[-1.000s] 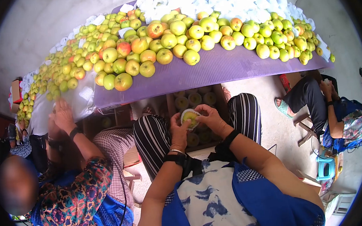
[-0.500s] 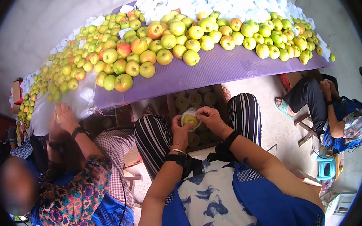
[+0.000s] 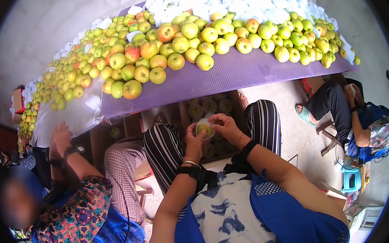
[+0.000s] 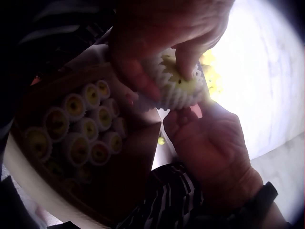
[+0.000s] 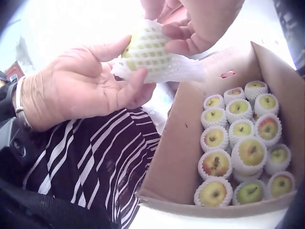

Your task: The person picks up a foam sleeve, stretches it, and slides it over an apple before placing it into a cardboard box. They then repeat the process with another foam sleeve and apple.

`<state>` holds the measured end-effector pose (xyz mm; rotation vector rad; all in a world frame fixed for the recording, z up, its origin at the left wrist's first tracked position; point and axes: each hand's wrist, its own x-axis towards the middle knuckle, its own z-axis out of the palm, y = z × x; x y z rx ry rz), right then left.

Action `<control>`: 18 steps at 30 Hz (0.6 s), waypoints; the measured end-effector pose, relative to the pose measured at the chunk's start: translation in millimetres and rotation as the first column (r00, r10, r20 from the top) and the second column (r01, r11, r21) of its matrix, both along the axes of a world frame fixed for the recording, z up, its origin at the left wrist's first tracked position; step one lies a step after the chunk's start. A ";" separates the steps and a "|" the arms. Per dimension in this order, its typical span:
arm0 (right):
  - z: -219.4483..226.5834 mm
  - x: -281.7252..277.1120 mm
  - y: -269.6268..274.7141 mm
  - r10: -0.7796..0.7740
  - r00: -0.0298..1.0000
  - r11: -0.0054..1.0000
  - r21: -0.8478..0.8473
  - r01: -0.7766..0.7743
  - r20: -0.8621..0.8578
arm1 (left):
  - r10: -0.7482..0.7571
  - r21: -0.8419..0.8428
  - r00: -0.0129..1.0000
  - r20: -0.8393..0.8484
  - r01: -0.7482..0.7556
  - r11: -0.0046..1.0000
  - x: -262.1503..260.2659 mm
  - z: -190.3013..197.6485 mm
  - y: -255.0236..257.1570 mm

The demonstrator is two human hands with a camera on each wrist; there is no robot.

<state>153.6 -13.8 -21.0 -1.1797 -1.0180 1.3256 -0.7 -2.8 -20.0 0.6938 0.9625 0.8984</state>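
Observation:
A green-yellow apple in a white foam net is held between both hands above the lap. My left hand grips the apple, with the thumb on its bare end in the left wrist view. My right hand pinches the net's edge between thumb and fingers, on the apple's other side. In the right wrist view the net covers most of the apple, and a loose length of it trails over the carton's edge. Below the hands, a carton holds netted apples.
A purple-covered table bears a long heap of bare apples with white foam nets piled behind. One person sits at left, another at right near a blue stool.
The net now sits further around the apple, and my hands have barely shifted. The person at left has drawn their hands back from the heap.

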 end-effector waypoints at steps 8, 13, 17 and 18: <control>15.0 -4.3 -8.3 0.134 0.991 0.988 0.075 -0.133 -0.005 | -0.031 -0.013 0.999 -0.026 0.031 0.999 1.2 6.1 -0.4; -6.2 17.0 5.5 -0.325 0.945 0.946 -0.002 0.325 -0.037 | 0.022 -0.043 0.999 0.024 -0.020 0.999 -2.6 9.6 -1.9; -11.3 17.0 9.3 -0.424 0.903 0.904 -0.023 0.427 0.064 | 0.015 -0.102 0.995 0.095 -0.005 0.995 -4.7 12.0 -0.5; -12.6 15.2 9.9 -0.393 0.919 0.920 0.014 0.393 0.043 | 0.004 -0.114 0.996 0.086 0.006 0.993 -4.7 11.4 -0.2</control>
